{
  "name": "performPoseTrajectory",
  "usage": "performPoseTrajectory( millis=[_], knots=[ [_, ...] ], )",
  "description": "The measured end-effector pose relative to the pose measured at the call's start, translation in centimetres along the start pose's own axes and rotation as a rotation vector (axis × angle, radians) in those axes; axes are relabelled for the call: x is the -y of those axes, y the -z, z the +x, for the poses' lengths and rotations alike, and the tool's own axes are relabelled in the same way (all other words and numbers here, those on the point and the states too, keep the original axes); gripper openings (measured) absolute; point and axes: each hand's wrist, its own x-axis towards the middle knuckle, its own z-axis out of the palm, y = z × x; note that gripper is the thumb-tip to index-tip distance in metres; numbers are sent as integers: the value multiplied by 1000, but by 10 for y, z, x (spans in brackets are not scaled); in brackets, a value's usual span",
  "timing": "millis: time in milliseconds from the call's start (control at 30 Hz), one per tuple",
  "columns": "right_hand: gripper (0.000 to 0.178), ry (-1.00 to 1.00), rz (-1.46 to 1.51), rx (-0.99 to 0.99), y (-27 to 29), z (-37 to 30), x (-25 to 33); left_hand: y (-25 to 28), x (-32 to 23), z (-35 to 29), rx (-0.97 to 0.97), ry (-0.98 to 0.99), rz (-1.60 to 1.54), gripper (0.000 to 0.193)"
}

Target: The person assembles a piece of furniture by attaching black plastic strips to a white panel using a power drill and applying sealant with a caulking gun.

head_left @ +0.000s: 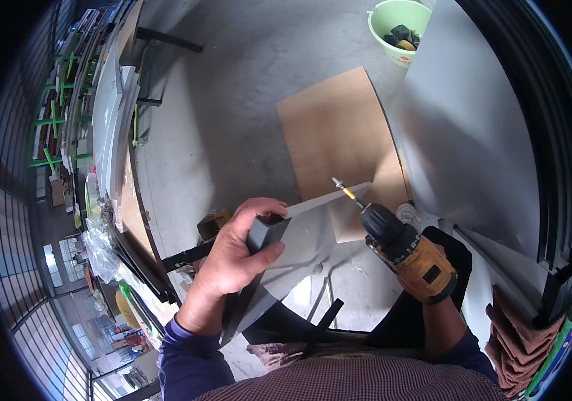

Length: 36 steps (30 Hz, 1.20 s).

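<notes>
One dark bar [265, 235] inside left grip [232, 257], drill [418, 262] above right grip [438, 312].

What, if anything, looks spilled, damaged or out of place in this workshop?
Nothing looks clearly spilled or damaged near the yellow drill. Only slightly untidy: the clear plastic at left is crumpled, and the brown cloth at lower right is bunched.

Lit coolly, unevenly. Shadowed broadly across grey floor [232, 120] at eleven o'clock, glaring near-white at five. Bowed along barred wall [10, 247] at nine; crisp near center, blacked out toward corners.
</notes>
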Motion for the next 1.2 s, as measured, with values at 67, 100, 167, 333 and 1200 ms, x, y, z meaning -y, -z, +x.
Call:
performPoseTrajectory(
  millis=[67,100,167,333,1200],
  knots=[
    [30,-6,-429,116,-2,-2,11,-1,1,-1,-10,11,17,46],
    [32,-18,-506,155,-5,-3,15,0,1,-3,-25,9,43,46],
    [36,-30,-404,184,-10,-6,20,-2,4,-2,-34,-20,0,47],
    [32,-213,-410,254,-19,-17,13,-4,12,-6,-55,24,-143,43],
    [54,213,-12,296,-40,-14,-9,-2,24,3,-41,-51,-179,73]
  ],
)
